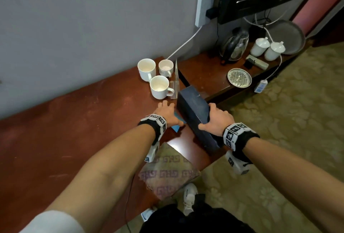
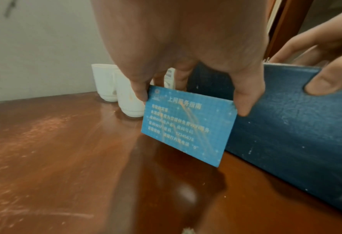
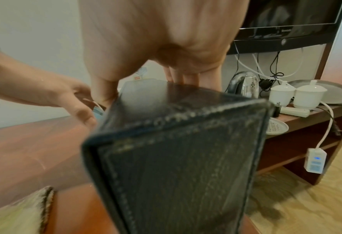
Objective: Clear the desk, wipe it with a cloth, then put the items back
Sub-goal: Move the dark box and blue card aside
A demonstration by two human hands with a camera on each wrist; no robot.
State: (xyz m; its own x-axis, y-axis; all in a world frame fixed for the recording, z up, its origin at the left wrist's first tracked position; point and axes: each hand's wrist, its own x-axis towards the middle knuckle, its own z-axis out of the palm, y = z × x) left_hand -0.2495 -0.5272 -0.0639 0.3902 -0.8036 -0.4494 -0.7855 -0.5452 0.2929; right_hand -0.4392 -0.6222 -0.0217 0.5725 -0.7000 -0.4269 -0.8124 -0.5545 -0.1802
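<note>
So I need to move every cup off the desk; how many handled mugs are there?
3: back mug by the wall, a second mug to its right, and the nearest mug in front.

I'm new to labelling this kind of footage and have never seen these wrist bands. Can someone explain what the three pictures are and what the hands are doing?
No machine here: a person works with bare hands, wearing a camera on the head and one on each wrist, on bands with black-and-white markers. The big picture looks down from the head; the other two look along each hand.

The left hand pinches a small light-blue printed card between thumb and fingers, just above the reddish-brown wooden desk. The right hand has its grip around a dark blue leather-look rectangular box; whether the box still touches the desk is unclear.

Three white ceramic mugs stand near the wall. The lower shelf at right holds a glass kettle, two white lidded cups and a round perforated metal dish.
</note>
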